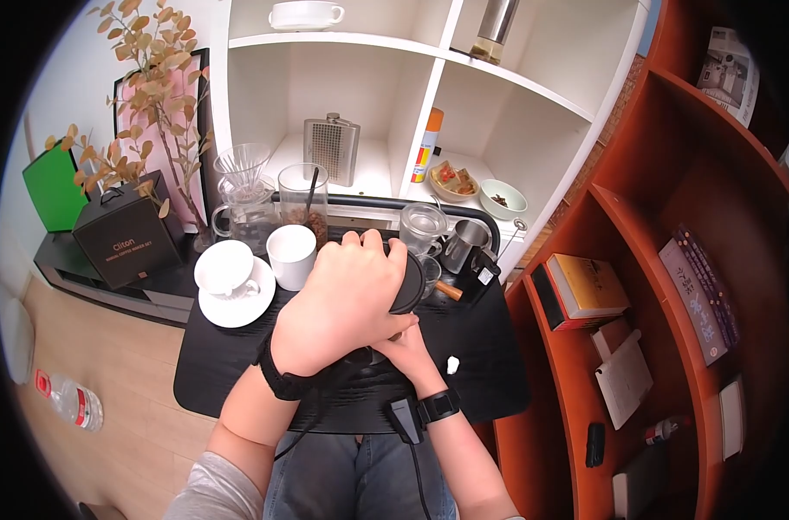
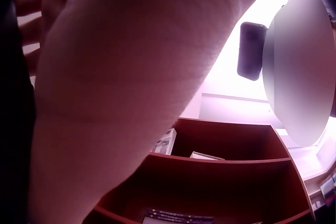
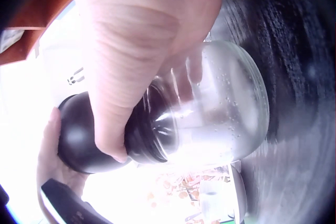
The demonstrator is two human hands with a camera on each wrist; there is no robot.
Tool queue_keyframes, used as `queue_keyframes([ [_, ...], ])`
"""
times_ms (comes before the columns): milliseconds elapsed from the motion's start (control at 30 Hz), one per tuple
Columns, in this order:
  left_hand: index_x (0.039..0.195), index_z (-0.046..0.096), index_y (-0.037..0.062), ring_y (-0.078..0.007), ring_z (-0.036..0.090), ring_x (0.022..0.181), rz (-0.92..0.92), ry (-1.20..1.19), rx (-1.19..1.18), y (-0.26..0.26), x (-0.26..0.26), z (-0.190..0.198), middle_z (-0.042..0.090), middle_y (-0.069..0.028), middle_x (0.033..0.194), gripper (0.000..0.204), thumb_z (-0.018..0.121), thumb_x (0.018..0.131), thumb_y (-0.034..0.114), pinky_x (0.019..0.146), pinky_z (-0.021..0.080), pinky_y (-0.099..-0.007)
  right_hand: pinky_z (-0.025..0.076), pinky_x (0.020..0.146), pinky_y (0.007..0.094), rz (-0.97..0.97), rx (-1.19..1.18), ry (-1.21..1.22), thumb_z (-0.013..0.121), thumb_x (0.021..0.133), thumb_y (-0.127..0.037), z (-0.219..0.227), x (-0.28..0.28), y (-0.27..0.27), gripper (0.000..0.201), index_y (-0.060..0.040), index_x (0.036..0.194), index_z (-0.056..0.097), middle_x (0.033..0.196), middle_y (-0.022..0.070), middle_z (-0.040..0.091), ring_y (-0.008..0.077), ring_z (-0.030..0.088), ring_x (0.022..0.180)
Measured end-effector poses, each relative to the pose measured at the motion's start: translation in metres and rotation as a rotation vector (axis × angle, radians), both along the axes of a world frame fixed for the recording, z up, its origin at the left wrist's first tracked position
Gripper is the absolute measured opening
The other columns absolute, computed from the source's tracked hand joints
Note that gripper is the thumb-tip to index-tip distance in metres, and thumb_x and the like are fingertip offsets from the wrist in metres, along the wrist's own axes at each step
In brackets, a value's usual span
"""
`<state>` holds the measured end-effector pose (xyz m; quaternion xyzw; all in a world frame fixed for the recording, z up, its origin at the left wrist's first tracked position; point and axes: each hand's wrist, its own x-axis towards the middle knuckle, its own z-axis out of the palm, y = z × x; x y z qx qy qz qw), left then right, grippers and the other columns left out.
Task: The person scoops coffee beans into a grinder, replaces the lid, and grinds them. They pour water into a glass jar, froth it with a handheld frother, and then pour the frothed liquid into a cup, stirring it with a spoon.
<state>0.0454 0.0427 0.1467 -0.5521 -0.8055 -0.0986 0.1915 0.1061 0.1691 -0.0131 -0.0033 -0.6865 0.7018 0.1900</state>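
Note:
Both hands are at a hand coffee grinder with a black body (image 3: 79, 132) and a clear glass jar (image 3: 231, 98). In the right wrist view the jar's base is close to the dark tabletop. My right hand (image 1: 405, 351) grips the narrow join above the jar, thumb (image 3: 113, 142) across the black part. From above, my left hand (image 1: 347, 290) curls over the black top, which shows at its right edge in the head view. The left palm (image 2: 115, 66) fills much of the left wrist view, hiding what it holds there. Small specks dot the jar's glass.
On the black tabletop (image 1: 490, 373) are a white cup and saucer (image 1: 238, 308), a white mug (image 1: 291, 257), a glass canister (image 1: 304, 186) with brown beans, a glass dripper (image 1: 241, 165), a metal pitcher (image 1: 464, 245) and a crumpled white scrap (image 1: 452, 365). A white shelf (image 1: 394, 54) stands behind.

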Motion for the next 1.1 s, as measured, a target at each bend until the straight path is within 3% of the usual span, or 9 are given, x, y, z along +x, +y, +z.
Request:
queue_keyframes([
  [367,0.095,0.058,-0.0073,-0.0343,0.059,0.072,-0.072,-0.026,0.036,-0.002,-0.006,0.003,0.057,-0.0209,0.077,0.059,0.070,0.068,0.044,0.064,0.049,-0.0397,0.044,0.090,0.0296,-0.031,-0.002,-0.016,0.077,0.071,-0.008,-0.001,-0.001,-0.001,0.055,-0.0002,0.115,0.046,0.111,0.0078,0.057,0.0139,0.055,0.103],
  [633,0.110,0.054,-0.0085,-0.0321,0.053,0.084,-0.101,-0.076,0.091,-0.001,-0.013,-0.004,0.052,-0.0200,0.086,0.073,0.071,0.063,0.044,0.071,0.047,-0.0390,0.044,0.091,0.0294,-0.022,-0.020,-0.044,0.077,0.072,-0.009,0.000,0.000,-0.001,0.058,0.0002,0.118,0.045,0.113,0.0080,0.056,0.0140,0.055,0.103],
  [1100,0.112,0.055,-0.0065,-0.0321,0.051,0.085,-0.113,-0.042,0.140,0.000,-0.015,-0.007,0.050,-0.0208,0.090,0.074,0.072,0.059,0.042,0.073,0.046,-0.0390,0.044,0.090,0.0286,-0.007,-0.040,-0.030,0.077,0.072,-0.007,0.003,0.001,-0.002,0.060,-0.0005,0.121,0.043,0.114,0.0073,0.056,0.0131,0.054,0.104],
])
